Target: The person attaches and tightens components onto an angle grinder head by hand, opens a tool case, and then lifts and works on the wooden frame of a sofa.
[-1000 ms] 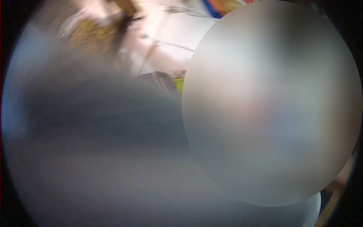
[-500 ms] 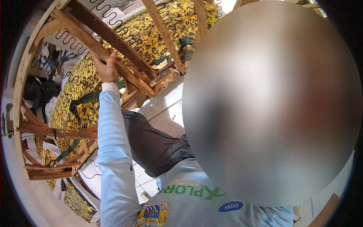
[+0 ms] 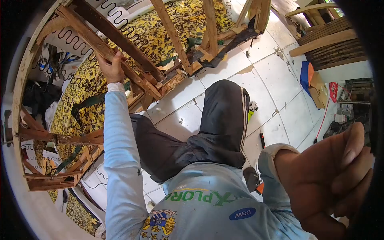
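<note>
My left hand (image 3: 111,69) is wrapped round a wooden rail (image 3: 130,74) of a bare sofa frame, thumb on top and fingers partly hidden behind. A second, darker wooden rail (image 3: 116,36) runs alongside it. Black zigzag springs (image 3: 75,40) are fixed in the frame, and yellow-and-black speckled foam (image 3: 154,28) shows behind them. Close to the camera at the lower right, my right hand (image 3: 332,180) is raised with its fingers curled in. Whatever may be inside those fingers is hidden.
White floor tiles (image 3: 266,86) carry scattered debris. On them lie a green power tool (image 3: 251,111) and a black-handled tool (image 3: 262,140). At the right are a cardboard box (image 3: 318,90), a red cord (image 3: 333,91) and slatted wooden furniture (image 3: 330,46).
The right side, blurred out earlier, now shows my right hand, my knee and the floor. My left hand stays on the rail, with the view shifted only slightly.
</note>
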Available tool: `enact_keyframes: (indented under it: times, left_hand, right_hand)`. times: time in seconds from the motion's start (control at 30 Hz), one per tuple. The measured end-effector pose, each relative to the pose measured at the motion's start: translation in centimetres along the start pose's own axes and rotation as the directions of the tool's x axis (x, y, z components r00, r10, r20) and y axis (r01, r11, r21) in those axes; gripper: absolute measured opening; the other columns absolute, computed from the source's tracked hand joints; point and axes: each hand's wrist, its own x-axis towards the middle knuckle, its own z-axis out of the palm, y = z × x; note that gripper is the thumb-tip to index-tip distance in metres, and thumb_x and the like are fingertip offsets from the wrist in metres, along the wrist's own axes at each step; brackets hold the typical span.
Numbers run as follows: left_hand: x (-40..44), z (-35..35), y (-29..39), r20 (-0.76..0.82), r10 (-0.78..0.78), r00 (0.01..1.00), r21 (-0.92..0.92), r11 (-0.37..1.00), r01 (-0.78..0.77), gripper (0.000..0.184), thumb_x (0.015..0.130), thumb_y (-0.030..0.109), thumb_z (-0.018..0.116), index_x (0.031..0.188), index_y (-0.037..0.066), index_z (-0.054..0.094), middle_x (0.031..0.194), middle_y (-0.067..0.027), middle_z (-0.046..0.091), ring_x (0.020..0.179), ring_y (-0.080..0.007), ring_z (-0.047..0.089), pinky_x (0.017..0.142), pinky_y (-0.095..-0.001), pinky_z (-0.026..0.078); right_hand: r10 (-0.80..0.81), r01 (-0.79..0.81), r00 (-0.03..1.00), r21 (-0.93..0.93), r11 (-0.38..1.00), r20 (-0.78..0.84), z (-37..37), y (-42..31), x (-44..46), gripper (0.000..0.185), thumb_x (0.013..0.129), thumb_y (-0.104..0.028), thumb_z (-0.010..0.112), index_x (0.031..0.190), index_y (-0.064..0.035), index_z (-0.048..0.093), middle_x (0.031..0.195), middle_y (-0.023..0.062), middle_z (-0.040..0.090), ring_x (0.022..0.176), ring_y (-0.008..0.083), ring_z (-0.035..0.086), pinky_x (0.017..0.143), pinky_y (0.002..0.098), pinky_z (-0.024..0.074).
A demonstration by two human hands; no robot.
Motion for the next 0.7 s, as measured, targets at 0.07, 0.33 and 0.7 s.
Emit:
enact_keyframes:
  times: [0.07,0.33,0.7]
  left_hand:
    - [0.2,-0.2,-0.3,0.016,0.001,1.000,-0.009,1.000,-0.001,0.058,0.091,0.006,0.067,0.143,0.004,0.041,0.107,-0.0121,0.063,0.083,-0.0225,0.067,0.076,-0.0387,0.058]
    - [0.4,-0.2,-0.3,0.010,-0.001,1.000,0.002,1.000,0.001,0.058,0.090,0.007,0.066,0.143,0.005,0.042,0.104,-0.0104,0.061,0.082,-0.0214,0.065,0.074,-0.0384,0.058]
    - [0.1,0.2,0.2,-0.008,0.001,1.000,0.056,0.998,-0.001,0.067,0.089,0.010,0.068,0.149,0.004,0.040,0.106,-0.0097,0.060,0.082,-0.0210,0.065,0.074,-0.0374,0.055]
  right_hand:
    - [-0.012,0.012,1.000,-0.004,1.000,-0.009,0.0,-0.1,0.2,0.049,0.097,-0.037,0.066,0.132,-0.0032,0.064,0.124,0.0110,0.064,0.114,0.0274,0.060,0.103,0.0458,0.0467]
    - [-0.044,0.044,0.999,0.010,0.999,-0.026,-0.2,-0.6,0.8,0.047,0.095,-0.033,0.068,0.131,-0.0036,0.065,0.120,0.0110,0.065,0.110,0.0277,0.060,0.099,0.0447,0.0469]
    - [-0.035,0.037,0.998,0.045,0.998,-0.053,0.6,-0.9,0.3,0.044,0.091,-0.027,0.072,0.129,-0.0040,0.067,0.115,0.0109,0.066,0.105,0.0280,0.061,0.094,0.0432,0.0472]
